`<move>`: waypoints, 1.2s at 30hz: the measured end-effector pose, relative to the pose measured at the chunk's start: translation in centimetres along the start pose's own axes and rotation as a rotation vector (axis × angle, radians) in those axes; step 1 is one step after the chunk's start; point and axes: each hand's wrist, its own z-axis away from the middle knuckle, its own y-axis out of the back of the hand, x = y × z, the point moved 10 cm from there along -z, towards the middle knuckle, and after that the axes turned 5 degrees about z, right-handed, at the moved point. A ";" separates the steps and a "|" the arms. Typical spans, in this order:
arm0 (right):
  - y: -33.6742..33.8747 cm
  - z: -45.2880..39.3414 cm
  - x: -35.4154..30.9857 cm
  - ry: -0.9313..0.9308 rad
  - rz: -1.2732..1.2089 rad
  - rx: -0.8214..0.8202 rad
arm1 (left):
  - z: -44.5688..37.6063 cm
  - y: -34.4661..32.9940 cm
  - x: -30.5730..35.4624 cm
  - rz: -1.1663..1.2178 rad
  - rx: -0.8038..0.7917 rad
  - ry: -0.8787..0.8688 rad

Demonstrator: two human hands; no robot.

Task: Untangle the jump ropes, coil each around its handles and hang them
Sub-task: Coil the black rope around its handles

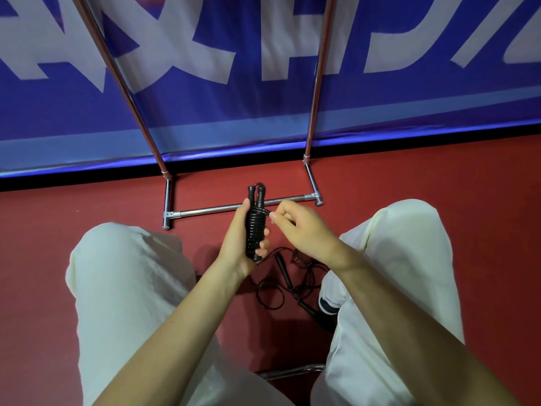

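**Operator:** State the condition of each grip.

**Technician:** The left hand [235, 238] is clenched around the coiled jump rope [256, 227], holding both handles upright and side by side above the floor [117, 203], between the knees. The right hand [301, 227] pinches the free cord end [268, 212] at the upper turns of the coil.

**Operator:** How should the step in hand be done well?

**Technician:** Judged from the frame, the wrap is nearly finished. Keep the cord taut, lay the last turn flush against the turn before it, then tuck the end under a neighbouring turn so the coil cannot unwind. The left thumb should press the upper turns until the end is secured.

**Operator:** What else is nearby?

**Technician:** A second jump rope [288, 284] lies loose and tangled on the floor, just below the hands, beside the shoe [328, 306]. The metal rack [243, 207] stands ahead, its base bar directly behind the coil. A blue banner [263, 98] hangs behind it.

**Operator:** Any obstruction?

**Technician:** The rack's top rail is out of view. The loose rope lies near the feet; avoid stepping on it.
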 end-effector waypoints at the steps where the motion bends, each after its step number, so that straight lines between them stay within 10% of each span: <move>1: 0.2 -0.1 0.0 0.002 0.002 0.005 | -0.1 0.2 0.3 -0.001 0.007 -0.004; 8: 2.7 -0.3 -1.3 0.011 -0.324 0.030 | 1.0 -2.6 1.2 0.079 -0.202 0.022; 17: -0.2 1.9 -3.4 0.080 -0.617 -0.183 | 6.6 -6.8 -1.8 0.155 -0.851 0.499; 26: 1.6 0.9 -0.2 -0.088 -0.437 0.120 | 1.4 -1.8 2.4 -0.529 -0.019 -0.217; 36: 0.7 0.4 0.2 -0.117 -0.416 0.088 | 1.8 -1.4 1.6 -0.463 0.044 -0.251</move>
